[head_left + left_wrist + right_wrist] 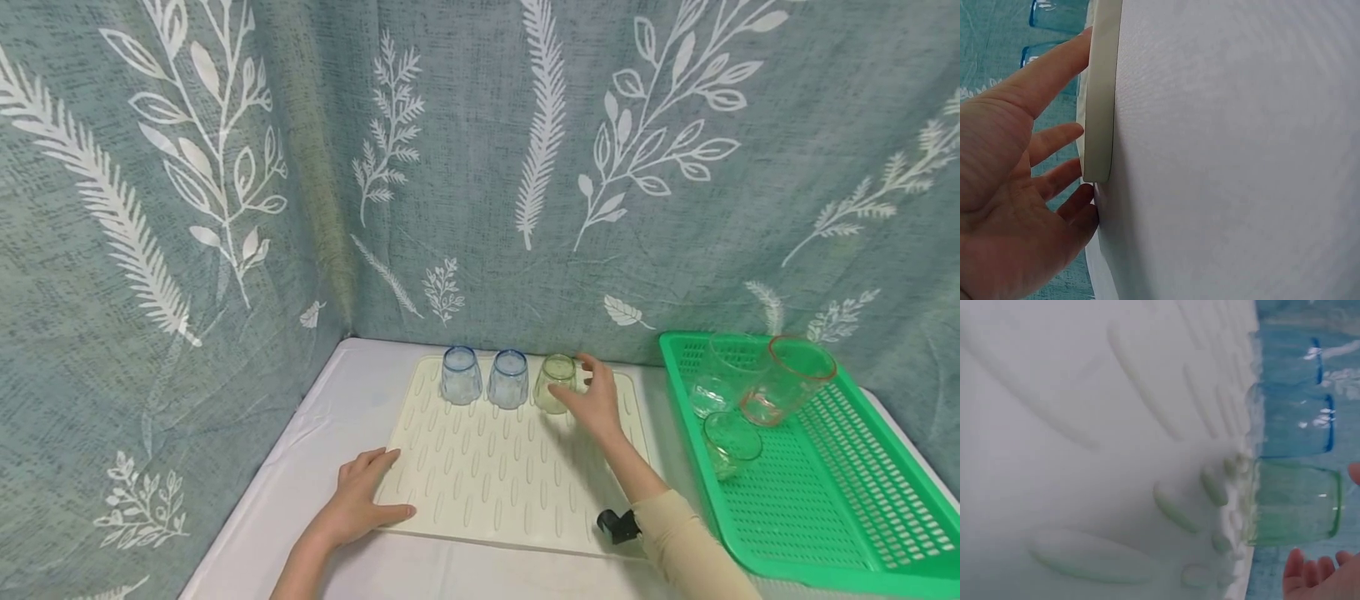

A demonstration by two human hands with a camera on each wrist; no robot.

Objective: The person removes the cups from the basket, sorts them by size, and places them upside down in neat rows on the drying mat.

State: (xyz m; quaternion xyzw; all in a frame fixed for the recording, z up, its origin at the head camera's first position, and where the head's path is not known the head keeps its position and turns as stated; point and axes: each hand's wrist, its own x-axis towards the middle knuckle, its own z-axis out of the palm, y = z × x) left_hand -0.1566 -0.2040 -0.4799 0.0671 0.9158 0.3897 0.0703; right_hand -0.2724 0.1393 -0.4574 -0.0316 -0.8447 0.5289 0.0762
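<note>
On a cream ribbed drying mat (pixel 510 467), a greenish glass (pixel 546 403) stands at the back right, narrower at its top. My right hand (pixel 592 398) is around it, thumb in front and fingers at its right side. Gaps show between those fingers and the glass (pixel 1294 503) in the right wrist view. Two blue-tinted glasses, one at far left (pixel 461 383) and one in the middle (pixel 508 390), stand in a row with it. My left hand (pixel 360 500) has its fingers spread at the mat's front left corner, thumb on its front edge (pixel 1102 94).
A green plastic basket (pixel 847 475) stands at the right. Inside are a clear tall glass (pixel 708 392), a red-rimmed glass (pixel 795 387) and a smaller greenish glass (pixel 731 450). A patterned curtain (pixel 465 167) hangs behind the table. A black device (pixel 618 527) is by my right forearm.
</note>
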